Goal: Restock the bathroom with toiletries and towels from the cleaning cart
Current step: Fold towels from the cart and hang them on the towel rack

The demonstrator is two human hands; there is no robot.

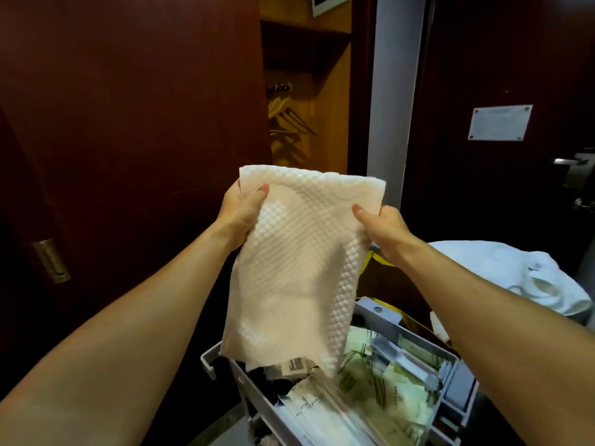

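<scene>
A white embossed paper towel (296, 262) hangs in the air in front of me, held up above the cleaning cart. My left hand (240, 214) pinches its upper left edge with the thumb on the front. My right hand (383, 231) grips its right edge a little lower. The towel's bottom edge reaches down to the grey plastic tray (399, 329) of the cart. That tray holds several pale green and white packets of toiletries (383, 391).
White folded linen (521, 275) lies on the cart at the right. A dark wooden door (128, 123) stands close on the left. An open wardrobe with hangers (289, 117) is ahead. A dark door with a metal handle (573, 162) is at the right.
</scene>
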